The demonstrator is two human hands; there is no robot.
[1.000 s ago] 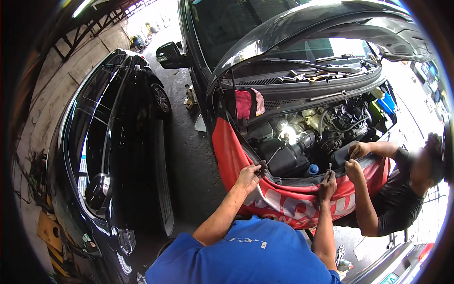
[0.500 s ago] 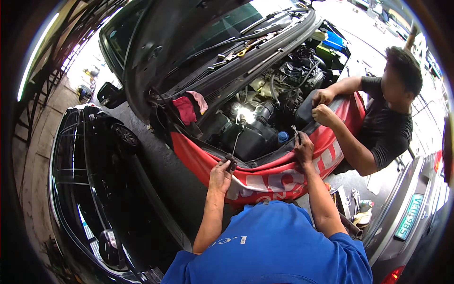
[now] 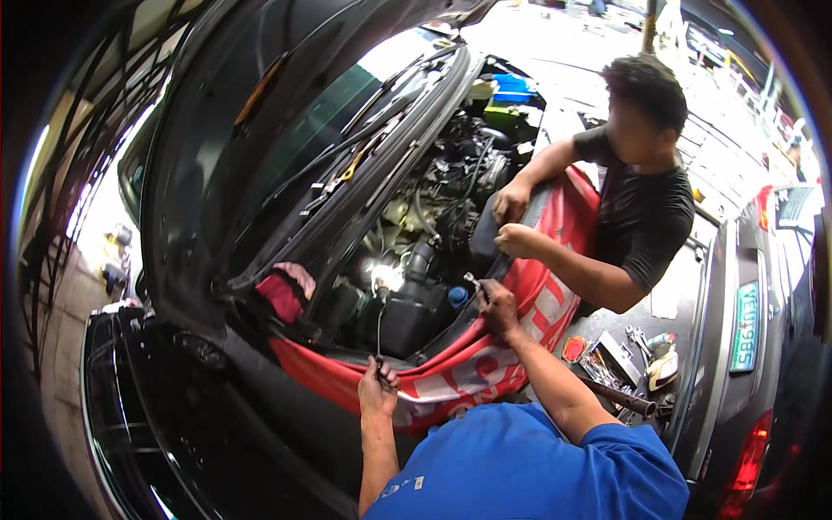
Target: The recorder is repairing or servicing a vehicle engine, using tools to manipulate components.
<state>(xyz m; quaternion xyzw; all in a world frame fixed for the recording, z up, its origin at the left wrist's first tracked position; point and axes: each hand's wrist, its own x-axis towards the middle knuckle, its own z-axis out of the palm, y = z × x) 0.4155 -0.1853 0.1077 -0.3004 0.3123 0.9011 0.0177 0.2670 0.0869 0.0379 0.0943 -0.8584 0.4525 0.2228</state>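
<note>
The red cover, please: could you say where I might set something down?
The red cover is bare between the left hand and right hand, and from the left hand toward the pink cloth. It is crowded around the co-worker's hands.

auto repair wkshp, raised hood (image 3: 204,165), exposed engine (image 3: 449,186), tools (image 3: 617,362) on flr (image 3: 617,324), pkd car (image 3: 750,251) nearby

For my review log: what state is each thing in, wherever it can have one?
Left hand: closed on the thin rod
Thin rod: held at one end
Right hand: closed on the small metal tool
Small metal tool: one end sticking out
Hood: raised
Red cover: draped, wrinkled
Pink cloth: bunched
Blue cap: in place
Co-worker's nearer hand: curled, contents unclear
</note>
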